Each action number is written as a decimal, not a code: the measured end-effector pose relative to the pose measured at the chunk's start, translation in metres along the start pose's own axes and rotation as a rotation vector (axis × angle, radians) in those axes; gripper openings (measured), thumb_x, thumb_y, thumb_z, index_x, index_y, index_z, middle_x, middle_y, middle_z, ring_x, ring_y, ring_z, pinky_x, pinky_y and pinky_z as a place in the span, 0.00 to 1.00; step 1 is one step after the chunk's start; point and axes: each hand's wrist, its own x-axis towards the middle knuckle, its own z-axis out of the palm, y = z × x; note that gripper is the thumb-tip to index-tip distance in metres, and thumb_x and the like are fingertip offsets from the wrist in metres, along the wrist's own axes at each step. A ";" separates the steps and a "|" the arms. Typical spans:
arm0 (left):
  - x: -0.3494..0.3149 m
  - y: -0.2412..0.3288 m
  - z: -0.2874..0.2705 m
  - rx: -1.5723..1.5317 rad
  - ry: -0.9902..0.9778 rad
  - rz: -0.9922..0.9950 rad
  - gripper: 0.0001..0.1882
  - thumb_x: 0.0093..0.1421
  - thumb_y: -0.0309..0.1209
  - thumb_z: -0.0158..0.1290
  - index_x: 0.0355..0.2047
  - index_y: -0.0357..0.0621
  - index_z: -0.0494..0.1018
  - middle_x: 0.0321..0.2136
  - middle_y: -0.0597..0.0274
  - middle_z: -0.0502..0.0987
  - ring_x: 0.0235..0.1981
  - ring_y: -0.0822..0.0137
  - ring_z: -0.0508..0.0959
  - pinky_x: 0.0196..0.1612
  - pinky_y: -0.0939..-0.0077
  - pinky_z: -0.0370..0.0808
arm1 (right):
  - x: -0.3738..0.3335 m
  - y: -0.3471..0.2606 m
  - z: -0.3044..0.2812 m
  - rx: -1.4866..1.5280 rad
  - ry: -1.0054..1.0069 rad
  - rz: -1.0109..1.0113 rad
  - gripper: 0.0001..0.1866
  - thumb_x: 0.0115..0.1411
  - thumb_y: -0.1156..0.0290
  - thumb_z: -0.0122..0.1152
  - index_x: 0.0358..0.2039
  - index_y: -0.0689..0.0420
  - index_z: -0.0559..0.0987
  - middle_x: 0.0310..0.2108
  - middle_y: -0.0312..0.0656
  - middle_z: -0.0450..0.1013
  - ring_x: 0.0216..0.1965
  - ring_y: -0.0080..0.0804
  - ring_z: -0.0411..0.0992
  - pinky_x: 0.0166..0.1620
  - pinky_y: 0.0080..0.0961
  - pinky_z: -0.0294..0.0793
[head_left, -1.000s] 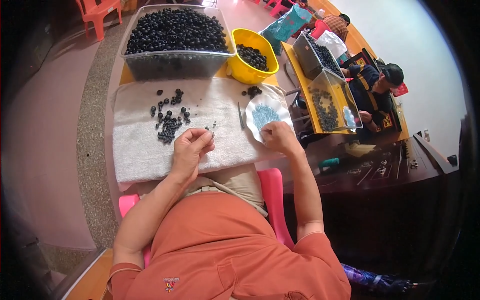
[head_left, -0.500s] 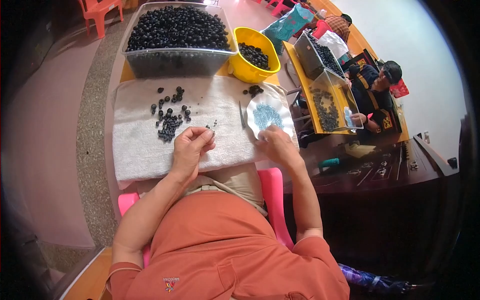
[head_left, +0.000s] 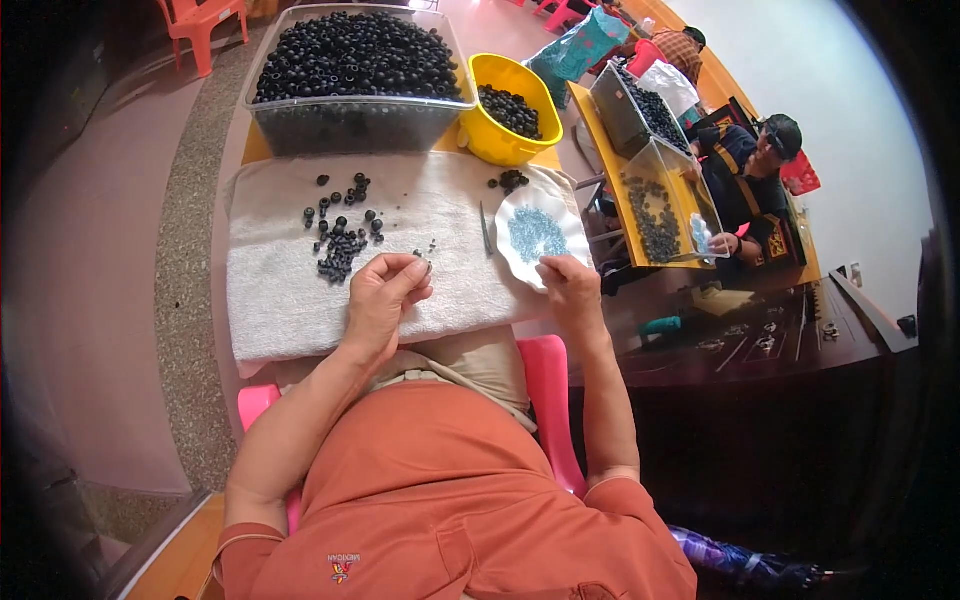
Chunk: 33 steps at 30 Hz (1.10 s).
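Note:
My left hand (head_left: 383, 300) is closed in a pinch over the white towel (head_left: 290, 310); whatever sits at its fingertips is too small to name. By the scalloped white dish (head_left: 513, 262) of small pale-blue stones (head_left: 535, 234), my right hand (head_left: 573, 288) is closed at the near right rim. Its fingertips press together, and what they hold, if anything, is hidden. Loose black beads (head_left: 343, 250) lie on the towel beyond my left hand, with a few tiny crumbs near its fingertips. Slim tweezers (head_left: 486, 228) lie left of the dish. A small cluster of black beads (head_left: 508, 181) sits behind it.
A large clear tub (head_left: 360, 125) full of black beads stands at the back, beside a yellow basin (head_left: 495, 145) holding more. At right, a co-worker (head_left: 745, 170) sits at another table with clear bins (head_left: 665, 215). A dark table (head_left: 690, 365) with small tools lies nearer.
My right hand has drawn back from over the stones to the dish's near right rim, turning its closed fingers upward. My left hand has stayed in place.

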 end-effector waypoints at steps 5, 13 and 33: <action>-0.002 0.002 0.002 0.025 0.009 -0.014 0.04 0.61 0.27 0.58 0.35 0.42 0.75 0.30 0.65 0.79 0.31 0.74 0.78 0.38 0.78 0.79 | 0.008 -0.008 0.001 0.420 -0.021 0.398 0.06 0.62 0.75 0.60 0.36 0.66 0.79 0.26 0.37 0.75 0.26 0.21 0.75 0.32 0.19 0.76; -0.001 0.000 0.003 0.061 -0.015 -0.018 0.05 0.61 0.28 0.58 0.35 0.42 0.75 0.30 0.65 0.78 0.32 0.75 0.77 0.38 0.79 0.78 | 0.019 -0.034 0.036 1.038 -0.168 0.477 0.09 0.64 0.70 0.59 0.32 0.64 0.79 0.24 0.36 0.72 0.25 0.22 0.71 0.31 0.22 0.76; -0.002 0.001 -0.001 -0.021 -0.126 -0.059 0.04 0.62 0.28 0.57 0.36 0.43 0.75 0.31 0.66 0.79 0.33 0.74 0.79 0.40 0.78 0.78 | 0.032 -0.068 0.080 1.113 -0.385 0.375 0.06 0.61 0.75 0.61 0.34 0.65 0.81 0.29 0.39 0.78 0.30 0.22 0.76 0.36 0.19 0.76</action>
